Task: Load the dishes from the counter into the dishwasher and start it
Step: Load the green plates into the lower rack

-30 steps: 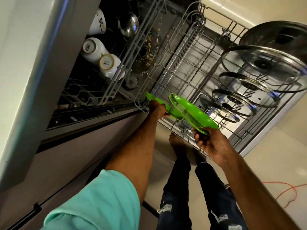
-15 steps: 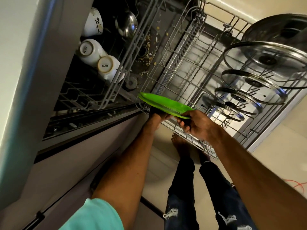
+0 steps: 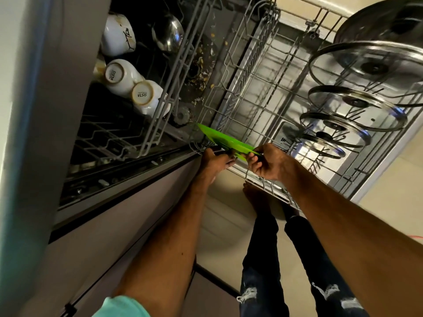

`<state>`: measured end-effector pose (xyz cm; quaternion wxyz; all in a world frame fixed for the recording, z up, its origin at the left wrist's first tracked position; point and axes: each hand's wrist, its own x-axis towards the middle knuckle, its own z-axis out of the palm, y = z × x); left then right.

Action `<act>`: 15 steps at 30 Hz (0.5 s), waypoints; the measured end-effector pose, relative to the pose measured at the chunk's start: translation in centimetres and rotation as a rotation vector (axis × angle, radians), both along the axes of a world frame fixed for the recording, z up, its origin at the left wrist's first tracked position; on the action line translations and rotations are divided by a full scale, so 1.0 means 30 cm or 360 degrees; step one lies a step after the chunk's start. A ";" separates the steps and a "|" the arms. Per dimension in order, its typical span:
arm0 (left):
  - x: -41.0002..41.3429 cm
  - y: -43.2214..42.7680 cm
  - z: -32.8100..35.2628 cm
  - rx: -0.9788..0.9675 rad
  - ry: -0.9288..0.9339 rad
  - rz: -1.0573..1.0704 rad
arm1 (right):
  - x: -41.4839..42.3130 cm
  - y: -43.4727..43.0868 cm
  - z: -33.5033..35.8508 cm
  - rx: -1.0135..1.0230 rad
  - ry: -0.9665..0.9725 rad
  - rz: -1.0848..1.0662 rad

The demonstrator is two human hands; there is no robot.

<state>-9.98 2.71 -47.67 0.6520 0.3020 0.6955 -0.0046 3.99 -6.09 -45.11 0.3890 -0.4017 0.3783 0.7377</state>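
While left hand [image 3: 215, 159] and right hand [image 3: 271, 163] grip green plate [image 3: 225, 140], at open rack's [image 3: 272, 191] corner

Mint short sleeve [image 3: 119, 307] on L arm, well back from the fingers [image 3: 253, 160]; forearms [image 3: 174, 236] bare. Dark jeans [image 3: 261, 259] below the fingers, frayed white rips approx at knees. Foot [image 3: 254, 197] prob bare.

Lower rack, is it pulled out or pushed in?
Pulled out: the lower rack extends beyond the tub, with lids standing in it.
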 end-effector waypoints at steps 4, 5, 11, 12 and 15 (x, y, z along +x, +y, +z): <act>0.000 0.009 0.003 0.0011 -0.0037 -0.0069 | -0.006 -0.006 -0.032 -0.0023 -0.0019 -0.0095; -0.004 0.010 0.000 0.0015 -0.0040 -0.0081 | -0.010 -0.008 -0.037 -0.0020 -0.0024 -0.0107; -0.024 0.005 -0.004 0.0002 -0.0040 -0.0199 | -0.039 -0.015 -0.056 -0.0023 -0.0081 -0.0150; -0.022 0.004 0.000 -0.0009 -0.0053 -0.0206 | -0.040 -0.013 -0.062 -0.0026 -0.0109 -0.0136; -0.015 0.006 0.011 -0.0016 -0.0048 -0.0198 | -0.033 -0.001 -0.090 -0.0051 -0.0273 -0.0019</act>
